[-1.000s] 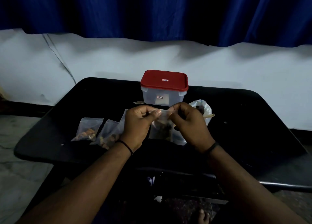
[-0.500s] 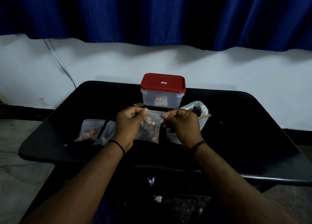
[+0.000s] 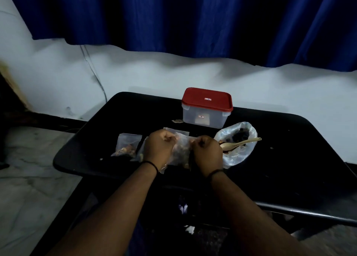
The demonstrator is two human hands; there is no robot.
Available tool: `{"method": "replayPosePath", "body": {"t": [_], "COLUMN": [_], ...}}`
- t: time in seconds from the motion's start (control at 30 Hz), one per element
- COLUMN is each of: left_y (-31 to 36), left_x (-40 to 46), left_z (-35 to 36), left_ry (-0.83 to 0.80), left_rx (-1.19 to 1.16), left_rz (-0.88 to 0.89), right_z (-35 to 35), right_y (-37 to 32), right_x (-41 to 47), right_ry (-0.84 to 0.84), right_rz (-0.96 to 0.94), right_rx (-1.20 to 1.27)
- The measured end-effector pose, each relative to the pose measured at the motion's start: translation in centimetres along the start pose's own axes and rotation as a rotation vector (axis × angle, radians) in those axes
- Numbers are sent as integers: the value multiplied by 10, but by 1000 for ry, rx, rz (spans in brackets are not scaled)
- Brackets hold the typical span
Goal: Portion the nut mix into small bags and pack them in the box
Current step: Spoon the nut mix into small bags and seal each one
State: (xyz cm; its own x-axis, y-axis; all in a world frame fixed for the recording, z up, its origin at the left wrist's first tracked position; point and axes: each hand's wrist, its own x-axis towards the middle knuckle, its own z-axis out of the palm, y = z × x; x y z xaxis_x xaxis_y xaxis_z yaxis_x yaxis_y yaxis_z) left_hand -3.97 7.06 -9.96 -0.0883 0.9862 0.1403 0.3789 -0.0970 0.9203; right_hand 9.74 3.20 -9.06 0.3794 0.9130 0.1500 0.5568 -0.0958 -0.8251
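Between my hands hangs a small clear bag (image 3: 182, 149) with nuts in it. My left hand (image 3: 159, 148) pinches its top left corner and my right hand (image 3: 207, 152) pinches the top right. A filled small bag (image 3: 126, 145) lies on the black table (image 3: 280, 159) to the left, and another (image 3: 142, 153) is partly hidden behind my left hand. The clear box with a red lid (image 3: 207, 108) stands shut at the back. A big plastic bag of nut mix (image 3: 238, 141) lies open at the right with a wooden spoon (image 3: 239, 143) resting in it.
An empty flat bag (image 3: 176, 133) lies on the table behind my hands. A white wall and blue curtain (image 3: 173, 18) rise behind the table. Tiled floor (image 3: 29, 168) lies to the left; the table's metal frame (image 3: 309, 211) runs at the right front.
Both hands have lowered the bag toward the table and spread slightly apart along its top edge. The camera tilted, so the scene sits lower in view.
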Motion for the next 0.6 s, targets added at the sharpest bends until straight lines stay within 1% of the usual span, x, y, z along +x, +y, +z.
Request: {"method": "replayPosePath", "body": {"t": [0.1,0.2,0.3,0.37,0.43,0.47,0.53,0.6], "left_y": [-6,-3,-4,-5,-6,-6,-7,-10], "left_x": [-1,-3,-3,0,4,5,7,7], "left_z": [-9,-12,-11,-8,-5,-5,-5,-6], "left_ry": [-62,-92,-111,-119,-116,-122,-149,-168], "left_rx": [232,356,454,531,579,587,585,565], "left_rz": [31,53,78,99,102,101,107,104], "right_z": [9,12,16,19,22,25,33,43], "right_y": [3,2,2,4,5,6,8,14], "right_x": [1,3,6,11,24,32,49,65], "right_ry": [-49,-140,-159,-88,3,19,-23,-140], "right_rz": [46,46,-64,-176,-286,-324,-350,-325], "right_rx": [-147,-273,-387,-438,-409,-380,-359,-431]}}
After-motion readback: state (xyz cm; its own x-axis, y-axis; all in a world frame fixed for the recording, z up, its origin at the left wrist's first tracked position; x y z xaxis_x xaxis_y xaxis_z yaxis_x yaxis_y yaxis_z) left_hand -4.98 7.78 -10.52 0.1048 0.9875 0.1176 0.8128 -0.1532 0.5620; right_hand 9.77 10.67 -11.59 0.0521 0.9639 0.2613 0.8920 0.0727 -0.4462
